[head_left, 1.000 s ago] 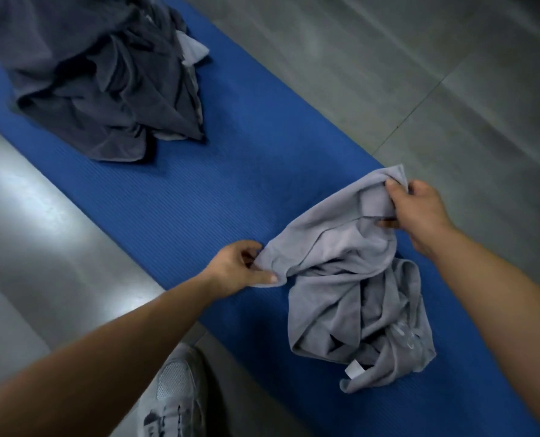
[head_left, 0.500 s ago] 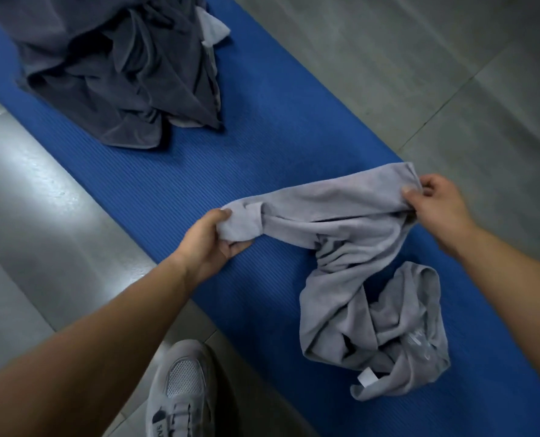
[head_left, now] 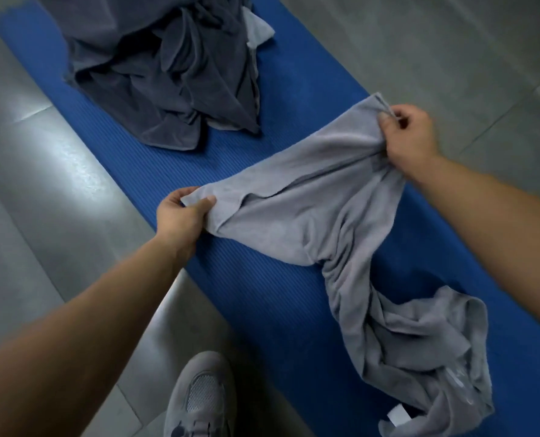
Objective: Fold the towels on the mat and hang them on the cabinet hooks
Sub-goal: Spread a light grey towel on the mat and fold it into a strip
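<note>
A light grey towel [head_left: 312, 216] stretches across the blue mat [head_left: 262, 294]. My left hand [head_left: 180, 216] pinches one corner at its left end. My right hand [head_left: 410, 137] grips the opposite corner at the upper right. Between the hands the top edge is pulled out wide and lifted; the rest trails down in a crumpled bunch at the lower right, with a white label showing. A heap of dark grey towels [head_left: 167, 74] lies on the mat's far end, with a pale cloth peeking out on its right. No cabinet or hooks are in view.
Grey tiled floor [head_left: 451, 42] surrounds the mat on both sides. My grey shoe [head_left: 199, 398] stands on the floor at the mat's near edge, below my left arm.
My hands have moved apart, spreading the light grey towel's top edge from a bunched fold into a wide band. More of the towel has lifted off the mat.
</note>
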`<move>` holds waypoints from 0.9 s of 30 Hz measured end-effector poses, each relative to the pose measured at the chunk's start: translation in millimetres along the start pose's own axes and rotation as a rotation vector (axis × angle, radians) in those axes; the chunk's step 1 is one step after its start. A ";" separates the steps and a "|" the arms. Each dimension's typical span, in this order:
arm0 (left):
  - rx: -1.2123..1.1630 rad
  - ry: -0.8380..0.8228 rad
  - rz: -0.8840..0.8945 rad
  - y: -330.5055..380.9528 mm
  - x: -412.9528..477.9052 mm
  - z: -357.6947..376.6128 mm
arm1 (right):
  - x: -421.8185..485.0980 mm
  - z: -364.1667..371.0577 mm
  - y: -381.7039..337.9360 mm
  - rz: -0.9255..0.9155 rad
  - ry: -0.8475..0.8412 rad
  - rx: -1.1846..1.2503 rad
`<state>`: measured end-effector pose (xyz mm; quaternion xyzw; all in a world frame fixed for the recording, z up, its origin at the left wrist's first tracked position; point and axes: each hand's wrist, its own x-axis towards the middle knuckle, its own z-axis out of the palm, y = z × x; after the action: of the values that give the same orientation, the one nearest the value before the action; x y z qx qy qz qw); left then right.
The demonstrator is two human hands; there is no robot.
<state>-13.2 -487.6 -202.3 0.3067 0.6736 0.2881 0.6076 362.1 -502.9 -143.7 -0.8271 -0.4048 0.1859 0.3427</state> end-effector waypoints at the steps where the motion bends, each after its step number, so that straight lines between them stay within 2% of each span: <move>1: 0.084 0.038 0.029 0.3 3.7 0.2 | 11.6 15.1 -3.7 0.013 -0.028 0.010; 5: 0.513 0.138 0.214 0.0 5.5 6.7 | 21.5 57.0 -3.6 0.113 -0.135 -0.025; 8: 0.881 0.097 0.487 -1.6 -18.8 35.7 | -8.5 44.2 13.4 0.150 -0.051 -0.115; 10: 0.924 -0.066 0.661 -1.3 -33.9 59.6 | -41.0 26.6 28.5 0.196 0.000 -0.168; 12: 0.868 -0.323 0.706 -2.8 -43.4 82.7 | -76.7 8.5 43.3 0.333 -0.020 -0.145; 15: 0.909 -0.697 0.690 0.5 -58.2 120.4 | -131.0 -14.8 56.9 0.655 -0.200 0.035; 17: 1.021 -0.849 0.724 4.6 -66.3 145.1 | -156.9 -19.2 66.9 0.762 -0.340 0.049; 20: 1.140 -0.965 0.849 5.0 -71.8 181.5 | -177.7 -18.2 87.3 0.730 -0.485 0.035; 22: 1.207 -1.066 0.906 4.7 -74.4 200.7 | -185.9 -20.4 99.0 0.695 -0.527 0.146; 25: 1.258 -1.191 0.861 5.8 -77.0 220.4 | -195.0 -28.7 106.4 0.675 -0.450 0.435; 27: 1.191 -1.268 0.791 6.2 -78.0 230.3 | -197.9 -33.2 109.1 0.625 -0.347 0.496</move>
<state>222.1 -539.6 -169.5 0.8699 0.1025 -0.1373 0.4625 321.3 -722.1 -192.8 -0.7592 -0.1299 0.5084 0.3852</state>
